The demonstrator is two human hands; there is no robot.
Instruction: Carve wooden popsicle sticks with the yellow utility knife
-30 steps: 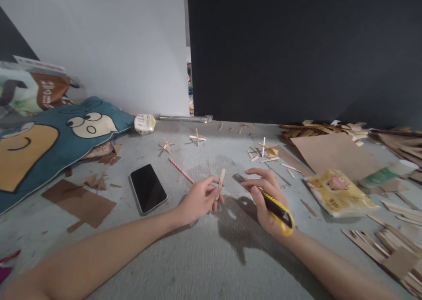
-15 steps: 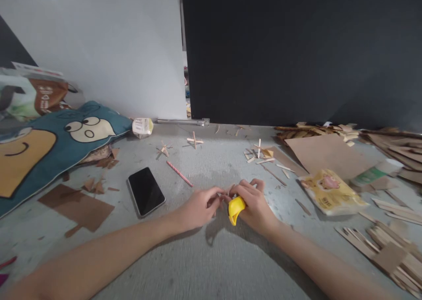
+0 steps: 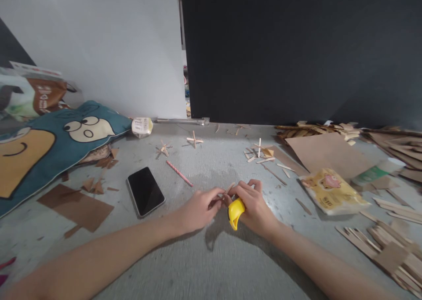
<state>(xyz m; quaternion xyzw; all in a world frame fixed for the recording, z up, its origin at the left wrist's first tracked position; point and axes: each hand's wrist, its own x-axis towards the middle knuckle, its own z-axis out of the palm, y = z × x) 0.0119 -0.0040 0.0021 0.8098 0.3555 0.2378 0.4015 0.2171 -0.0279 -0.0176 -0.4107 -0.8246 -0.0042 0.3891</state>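
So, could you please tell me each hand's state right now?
Left hand: closed, pinching a small wooden stick.
Right hand: closed, gripping a yellow handle.

Two hands (image 3: pixel 199 208) (image 3: pixel 253 204), one yellow cutter (image 3: pixel 236 211), one phone (image 3: pixel 145 191), one pink rod (image 3: pixel 179 173), one cushion (image 3: pixel 87 131), one yellow packet (image 3: pixel 333 191); far left, two crossed-stick pieces (image 3: pixel 164 149) (image 3: pixel 194 140).

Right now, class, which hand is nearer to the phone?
Left. The left hand is to the right of the phone, not touching it; the right hand is farther right, beyond the left hand.
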